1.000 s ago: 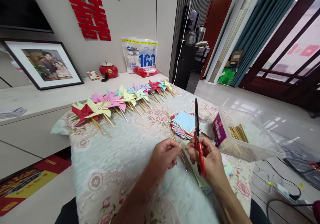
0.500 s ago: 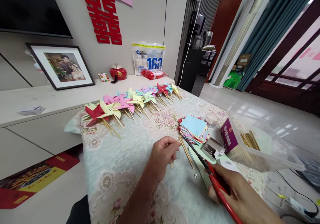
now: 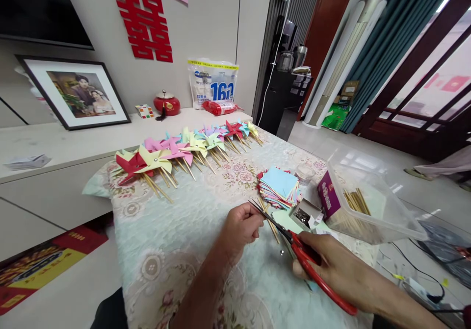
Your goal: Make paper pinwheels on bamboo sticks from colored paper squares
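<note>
My right hand point(image 3: 326, 260) grips red-handled long-nose pliers point(image 3: 281, 228), their dark jaws pointing up and to the left. The jaw tips reach the fingertips of my left hand point(image 3: 243, 223), which is closed in a pinch. What it pinches is too small and hidden to make out. Just beyond the pliers lie a few thin wooden sticks point(image 3: 273, 230), partly covered by the jaws. A stack of coloured paper squares point(image 3: 280, 184), light blue on top, sits past my hands. Beside it is a small open box point(image 3: 303, 215) of metal bits. A shiny bead point(image 3: 281, 253) lies below the pliers.
Finished paper pinwheels point(image 3: 156, 160) on sticks lie in a row along the table's far edge. On the right stands a clear plastic bin point(image 3: 382, 228) with bundled sticks. A small round clear container point(image 3: 304, 173) is near the paper. The floral tablecloth point(image 3: 176, 236) covers the table.
The pliers have moved left and up, so their tips now meet my left fingertips. My right hand has come left with them. The camera view has shifted slightly.
</note>
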The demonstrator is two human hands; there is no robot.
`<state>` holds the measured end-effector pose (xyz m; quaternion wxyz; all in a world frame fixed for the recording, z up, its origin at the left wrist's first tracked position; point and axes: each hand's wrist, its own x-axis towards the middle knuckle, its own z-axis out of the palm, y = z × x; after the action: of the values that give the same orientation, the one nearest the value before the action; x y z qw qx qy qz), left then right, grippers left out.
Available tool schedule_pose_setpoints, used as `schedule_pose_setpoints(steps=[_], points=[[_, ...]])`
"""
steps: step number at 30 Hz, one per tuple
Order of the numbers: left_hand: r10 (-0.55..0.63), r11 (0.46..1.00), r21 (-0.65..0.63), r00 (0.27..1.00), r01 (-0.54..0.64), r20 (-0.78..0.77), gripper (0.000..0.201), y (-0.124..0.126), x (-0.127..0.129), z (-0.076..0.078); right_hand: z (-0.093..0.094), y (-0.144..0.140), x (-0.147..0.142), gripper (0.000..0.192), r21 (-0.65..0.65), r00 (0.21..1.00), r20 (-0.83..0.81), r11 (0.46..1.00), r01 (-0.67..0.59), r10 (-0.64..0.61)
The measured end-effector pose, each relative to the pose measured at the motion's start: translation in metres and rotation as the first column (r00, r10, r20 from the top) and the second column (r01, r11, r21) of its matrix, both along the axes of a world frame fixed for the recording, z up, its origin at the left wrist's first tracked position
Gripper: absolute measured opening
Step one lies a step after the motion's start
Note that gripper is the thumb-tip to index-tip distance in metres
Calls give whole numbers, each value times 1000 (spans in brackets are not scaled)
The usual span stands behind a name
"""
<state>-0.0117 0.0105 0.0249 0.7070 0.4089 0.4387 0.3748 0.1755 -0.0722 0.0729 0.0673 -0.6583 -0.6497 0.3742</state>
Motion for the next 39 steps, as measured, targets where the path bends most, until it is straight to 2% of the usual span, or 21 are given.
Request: schedule_pose_setpoints(steps=[6,15,21,26,33,39], points=[[15,998,-56,1000,-14,22,21,1,-1,-2,6,9,-2,36,-10,993,109,999,-48,48],[32,997,-76,999,-30,29,17,3,1,-8,14,13,-6,31,-48,994,74,996,-72,76],[13,996,-92,1000,-13,0,21,3,2,-12,15,13,-4,33,-52,992,98,996,-72,77],[1,997,-83,1000,-1,3,14,3,1,-16,13,12,-7,35,-76,986,149,995,-66,77],[-23,993,-119,999,19,-34,20,4,2,-18,4,14,-10,20,-108,991,112,992,-59,71],[-27,987,-159,998,16,-64,21,5,2,-12,14,15,-19,17,-153,987,152,988,-33,56]])
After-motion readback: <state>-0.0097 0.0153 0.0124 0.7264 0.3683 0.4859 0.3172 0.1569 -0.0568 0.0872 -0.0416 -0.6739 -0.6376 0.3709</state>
